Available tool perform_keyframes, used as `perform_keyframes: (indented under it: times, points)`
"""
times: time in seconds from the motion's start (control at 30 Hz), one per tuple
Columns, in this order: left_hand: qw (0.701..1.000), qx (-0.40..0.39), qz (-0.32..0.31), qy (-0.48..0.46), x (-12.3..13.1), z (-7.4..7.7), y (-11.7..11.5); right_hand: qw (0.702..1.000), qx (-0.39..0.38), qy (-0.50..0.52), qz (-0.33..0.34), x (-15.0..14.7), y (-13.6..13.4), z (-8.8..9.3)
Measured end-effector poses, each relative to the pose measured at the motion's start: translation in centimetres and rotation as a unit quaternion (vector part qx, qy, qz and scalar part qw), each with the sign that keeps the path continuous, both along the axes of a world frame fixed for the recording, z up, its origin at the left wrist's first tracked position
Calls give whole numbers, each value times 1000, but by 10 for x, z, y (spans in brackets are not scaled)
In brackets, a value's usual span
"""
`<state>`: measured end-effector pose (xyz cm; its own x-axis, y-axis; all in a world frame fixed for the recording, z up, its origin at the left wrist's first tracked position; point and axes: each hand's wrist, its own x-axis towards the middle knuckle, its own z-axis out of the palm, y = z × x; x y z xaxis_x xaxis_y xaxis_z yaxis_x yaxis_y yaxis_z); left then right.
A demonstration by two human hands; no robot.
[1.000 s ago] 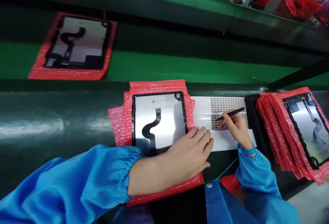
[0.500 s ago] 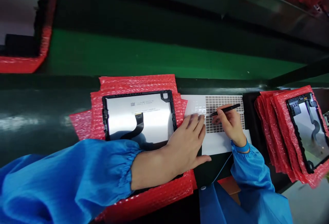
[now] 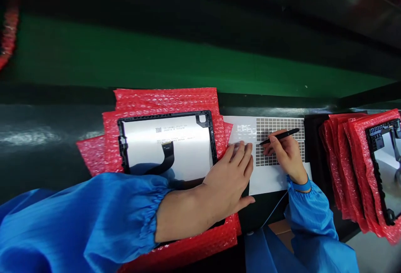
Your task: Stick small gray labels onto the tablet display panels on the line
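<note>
A tablet panel [image 3: 169, 145] with a black frame and a dark flex cable lies face down on stacked red bubble wrap [image 3: 166, 99] in front of me. My left hand [image 3: 230, 181] rests flat, fingers stretched out, across the panel's right edge and onto the white sticker sheet [image 3: 269, 177]. That sheet carries a grid of small grey stickers [image 3: 280, 123]. My right hand [image 3: 286, 154] pinches black tweezers [image 3: 280, 136], whose tip touches the grid near my left fingertips.
A green conveyor belt [image 3: 156, 62] runs behind the dark bench. At the right sits another pile of red bubble wrap [image 3: 344, 160] with a second panel [image 3: 385, 168] on top. A red edge [image 3: 8, 34] shows at far left.
The view has swung right and down; the panel on the belt has slid out at the left. My left hand moved onto the sticker sheet, and the tweezers shifted slightly on the grid.
</note>
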<state>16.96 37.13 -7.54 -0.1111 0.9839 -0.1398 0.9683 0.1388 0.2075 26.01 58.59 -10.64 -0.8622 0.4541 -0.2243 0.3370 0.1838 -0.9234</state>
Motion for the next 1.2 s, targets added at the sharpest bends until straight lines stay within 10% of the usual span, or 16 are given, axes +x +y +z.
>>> perform_keyframes:
  times: [0.2, 0.47, 0.7, 1.2]
  points:
    - [999, 32, 3, 22, 1, -2, 0, 997, -74, 21, -5, -3, 8, -2]
    - [977, 211, 5, 26, 25, 42, -62, 981, -145, 130, 13, -17, -18, 17]
    - [968, 158, 188, 49, 11, 20, -88, 970, -174, 126, 117, -51, -73, 28]
    - [972, 122, 197, 38, -1, 16, -85, 973, -184, 80, 112, -67, -84, 21]
